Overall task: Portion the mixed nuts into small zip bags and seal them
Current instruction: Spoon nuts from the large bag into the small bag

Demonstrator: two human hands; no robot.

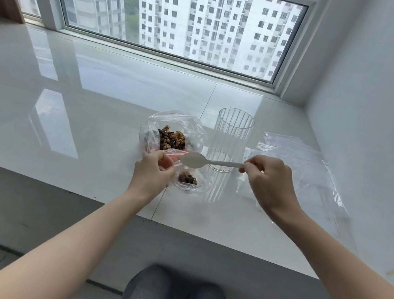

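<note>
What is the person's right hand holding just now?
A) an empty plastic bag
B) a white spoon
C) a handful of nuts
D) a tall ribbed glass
B: the right hand pinches the handle of a white spoon, whose bowl hangs over the small bag that the left hand holds open; the glass stands untouched behind it.

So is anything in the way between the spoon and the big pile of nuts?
Nothing visible blocks it. The spoon, held by the right hand, hovers just in front of the nuts in the open big bag; the left hand holds the small bag below.
</note>
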